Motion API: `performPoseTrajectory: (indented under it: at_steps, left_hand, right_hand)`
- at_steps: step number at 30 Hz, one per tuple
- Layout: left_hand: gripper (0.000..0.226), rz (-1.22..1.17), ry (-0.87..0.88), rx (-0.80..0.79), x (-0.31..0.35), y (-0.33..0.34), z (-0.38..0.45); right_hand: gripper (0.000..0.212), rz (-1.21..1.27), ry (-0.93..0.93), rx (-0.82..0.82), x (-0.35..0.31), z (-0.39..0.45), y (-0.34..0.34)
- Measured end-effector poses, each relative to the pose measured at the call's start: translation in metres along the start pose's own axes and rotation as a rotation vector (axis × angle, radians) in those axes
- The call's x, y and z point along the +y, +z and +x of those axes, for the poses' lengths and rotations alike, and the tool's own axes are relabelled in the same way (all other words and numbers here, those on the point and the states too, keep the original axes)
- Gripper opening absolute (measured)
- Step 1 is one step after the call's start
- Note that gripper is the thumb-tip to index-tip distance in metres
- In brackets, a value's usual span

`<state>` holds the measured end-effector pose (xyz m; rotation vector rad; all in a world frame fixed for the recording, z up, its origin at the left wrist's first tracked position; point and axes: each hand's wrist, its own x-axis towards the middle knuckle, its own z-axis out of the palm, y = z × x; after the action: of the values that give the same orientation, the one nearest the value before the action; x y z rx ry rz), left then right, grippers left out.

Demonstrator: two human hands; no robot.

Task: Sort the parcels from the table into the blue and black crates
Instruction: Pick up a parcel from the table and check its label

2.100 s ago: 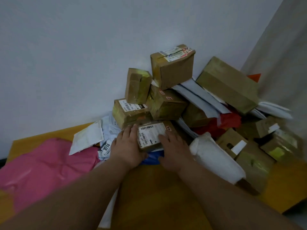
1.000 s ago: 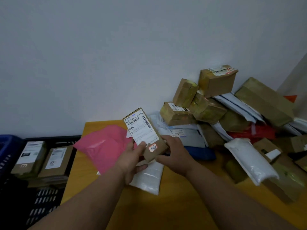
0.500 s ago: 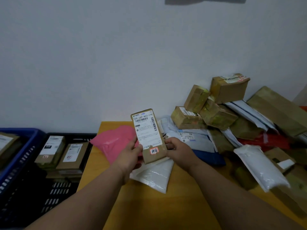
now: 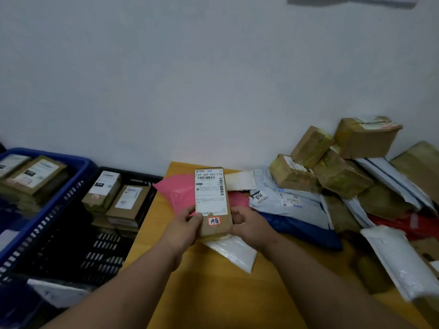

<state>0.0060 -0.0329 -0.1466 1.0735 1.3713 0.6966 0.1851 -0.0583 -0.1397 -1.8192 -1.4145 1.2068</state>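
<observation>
Since half a second earlier the small brown parcel (image 4: 212,203) had turned more upright, its label facing the camera. The left hand (image 4: 184,230) and right hand (image 4: 249,225) gripped its lower end, fingers curled round its edges, above the table (image 4: 213,293). Left of the fingers stood the black crate (image 4: 95,255) and, beyond it, the blue crate (image 4: 45,210). Right of them lay the parcel heap (image 4: 332,176); bare tabletop lay beneath the wrists.
</observation>
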Motion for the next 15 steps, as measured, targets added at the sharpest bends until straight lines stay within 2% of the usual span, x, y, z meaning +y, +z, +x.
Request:
performPoseTrajectory:
  at_steps: [9,15]
  left_hand:
    - [0.035,0.008,-0.042,0.102,-0.016,-0.134,0.007]
    - [0.030,0.035,-0.140,0.156,-0.043,-0.256,0.017]
  right_hand:
    - [0.055,-0.048,-0.031,-0.099,-0.081,0.032,0.111]
    - [0.083,-0.086,0.004,-0.231,-0.128,0.058,0.223]
